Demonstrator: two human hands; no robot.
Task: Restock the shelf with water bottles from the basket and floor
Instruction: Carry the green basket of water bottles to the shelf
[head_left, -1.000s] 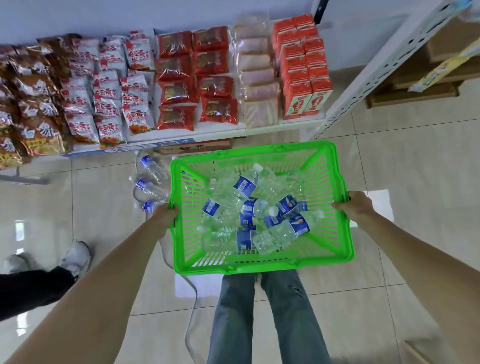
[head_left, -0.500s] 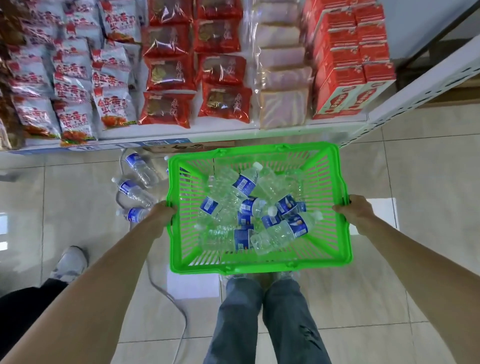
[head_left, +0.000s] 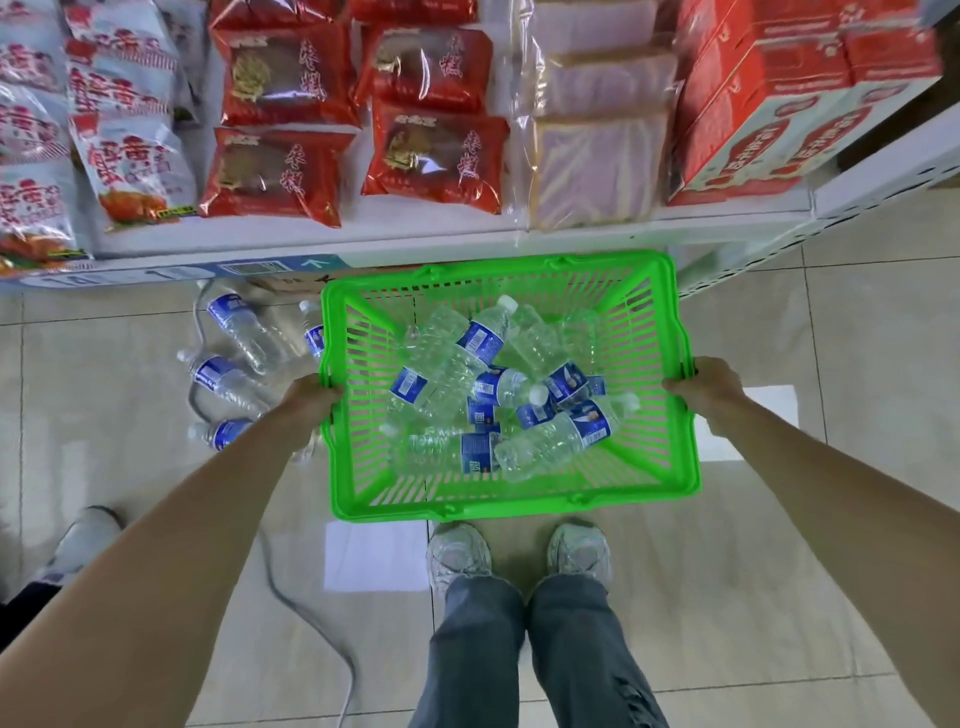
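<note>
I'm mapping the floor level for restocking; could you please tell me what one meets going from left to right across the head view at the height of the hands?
Loose bottles on the floor → left hand → green basket with bottles inside → right hand.

What you can't make out

Your left hand (head_left: 306, 402) covers part of a floor bottle (head_left: 223, 434); the basket (head_left: 509, 501) wall hides another (head_left: 313, 338). Shelf packets (head_left: 36, 47) and red boxes (head_left: 893, 47) blur, cut off at the edges.
</note>
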